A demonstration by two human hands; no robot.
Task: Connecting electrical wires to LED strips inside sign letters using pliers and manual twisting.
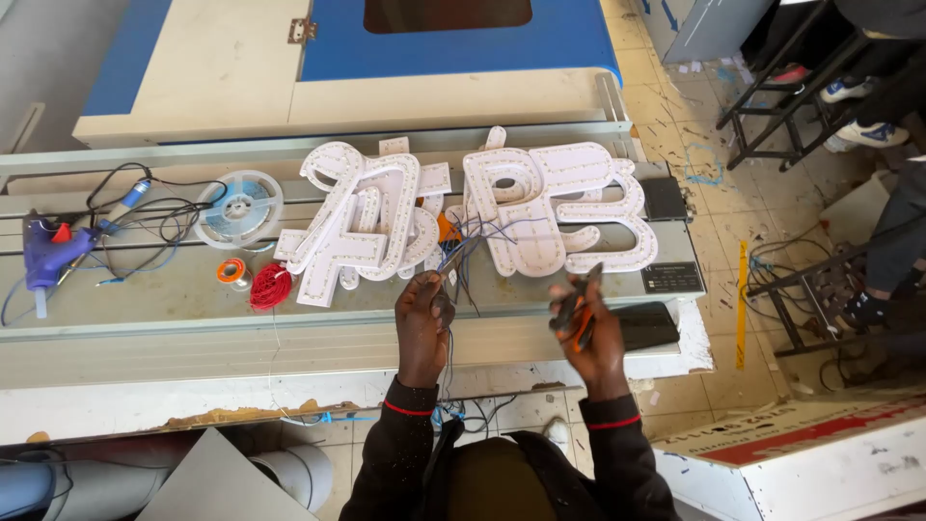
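Overhead view of a person standing at a grey workbench [145, 289]. The left hand [422, 311] is closing its fingers around a bundle of thin wires [470, 243], which is running up from the fist to the white sign letters [463, 207] lying in a heap at the middle of the bench. The right hand [588, 328] is gripping an orange-handled cutter [576, 311] (the tool is blurred, so how far its blades are parted cannot be told), its fingers wrapping tightly about the handles; the tool is hovering just right of the wires, below the letters. A black box [646, 326] is lying beside the right hand at the bench edge. Further left, a red wire coil [269, 287], a small orange tape roll [231, 271] and a reel of light strip [238, 207] are sitting near one another, and a blue glue gun [43, 256] is resting at the far left end among dark cables.
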